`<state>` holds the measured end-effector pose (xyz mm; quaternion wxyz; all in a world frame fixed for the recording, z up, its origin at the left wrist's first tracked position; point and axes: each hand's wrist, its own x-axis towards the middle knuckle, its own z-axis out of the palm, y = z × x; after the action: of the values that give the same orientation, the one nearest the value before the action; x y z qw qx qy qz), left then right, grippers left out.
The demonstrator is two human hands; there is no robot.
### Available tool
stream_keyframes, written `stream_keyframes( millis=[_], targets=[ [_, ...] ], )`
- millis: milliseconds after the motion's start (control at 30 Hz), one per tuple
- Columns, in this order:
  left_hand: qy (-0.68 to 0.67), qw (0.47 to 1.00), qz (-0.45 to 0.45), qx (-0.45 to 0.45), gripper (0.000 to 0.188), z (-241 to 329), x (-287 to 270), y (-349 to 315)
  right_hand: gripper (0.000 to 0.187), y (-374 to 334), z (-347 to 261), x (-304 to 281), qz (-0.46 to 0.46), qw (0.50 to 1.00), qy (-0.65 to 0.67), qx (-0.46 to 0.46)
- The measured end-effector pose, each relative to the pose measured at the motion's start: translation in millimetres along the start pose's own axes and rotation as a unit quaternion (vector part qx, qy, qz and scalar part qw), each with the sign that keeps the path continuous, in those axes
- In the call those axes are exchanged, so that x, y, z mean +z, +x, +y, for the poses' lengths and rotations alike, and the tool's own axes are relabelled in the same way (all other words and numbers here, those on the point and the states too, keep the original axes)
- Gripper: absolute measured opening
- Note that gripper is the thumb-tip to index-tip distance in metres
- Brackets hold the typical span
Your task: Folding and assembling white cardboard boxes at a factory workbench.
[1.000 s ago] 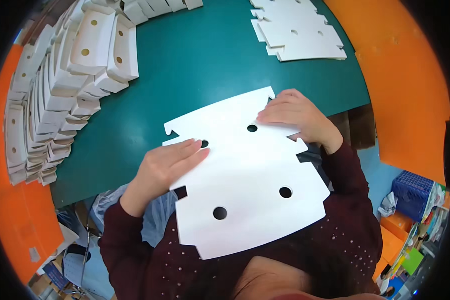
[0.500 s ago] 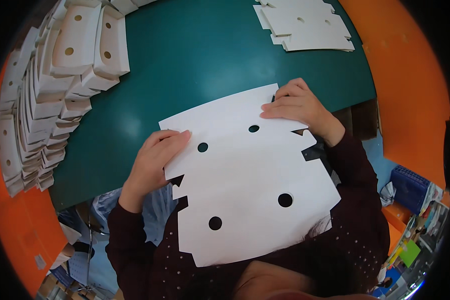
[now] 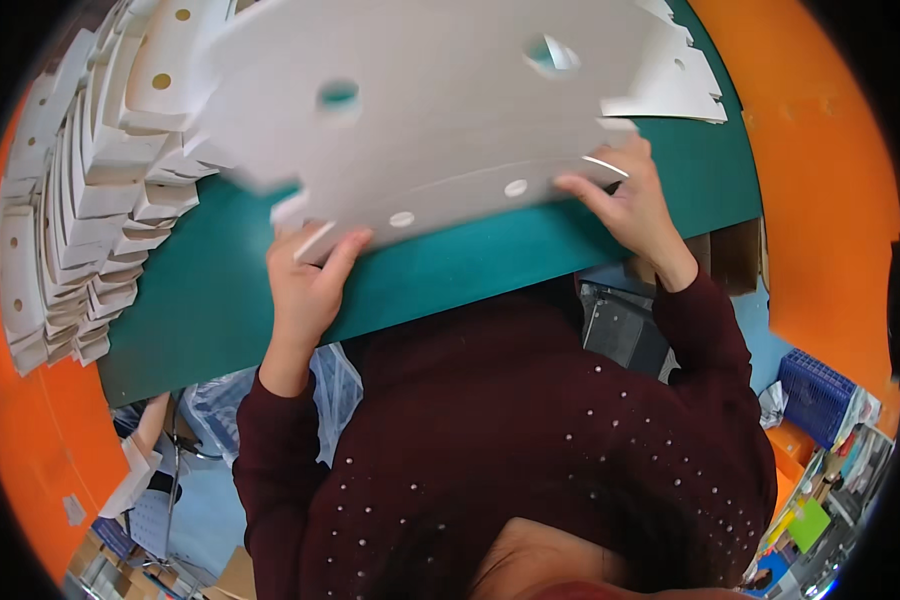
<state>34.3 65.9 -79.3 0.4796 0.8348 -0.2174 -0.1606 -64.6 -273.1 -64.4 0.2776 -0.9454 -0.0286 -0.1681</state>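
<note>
A die-cut white cardboard sheet (image 3: 440,120) with round holes and notched sides is raised above the green table, its far part blurred by motion. At the sheet's near left corner my left hand (image 3: 310,275) grips it, thumb on the side facing me and fingers behind. My right hand (image 3: 625,200) pinches the near right corner in the same way. Both side flaps near my hands are bent. Through the far right hole something white shows, and the far left hole shows green.
Folded white cartons (image 3: 100,200) with round holes are stacked along the left of the green table (image 3: 450,270). A pile of flat white blanks (image 3: 675,75) lies at the far right, partly behind the sheet. Orange panels (image 3: 820,190) flank both sides. Another person's arm (image 3: 152,422) shows at lower left.
The sheet has swung up and away from my chest, so its other face now shows. My hands have turned with it, thumbs now toward me.
</note>
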Motion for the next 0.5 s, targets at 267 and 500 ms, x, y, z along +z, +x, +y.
stream_keyframes(
  millis=[267, 500],
  targets=[
    [0.320, 0.906, 0.011, 0.276, 0.041, 21.8, 8.3, -11.8, 0.043, -17.7, -6.5, -10.9, -0.091, 0.981, -0.107, -0.132],
    [0.209, 0.969, 0.057, 0.115, 0.030, 16.8, 21.3, -26.1, 0.027, -21.3, -9.1, 2.3, -0.055, 0.998, 0.002, 0.038]
  ],
)
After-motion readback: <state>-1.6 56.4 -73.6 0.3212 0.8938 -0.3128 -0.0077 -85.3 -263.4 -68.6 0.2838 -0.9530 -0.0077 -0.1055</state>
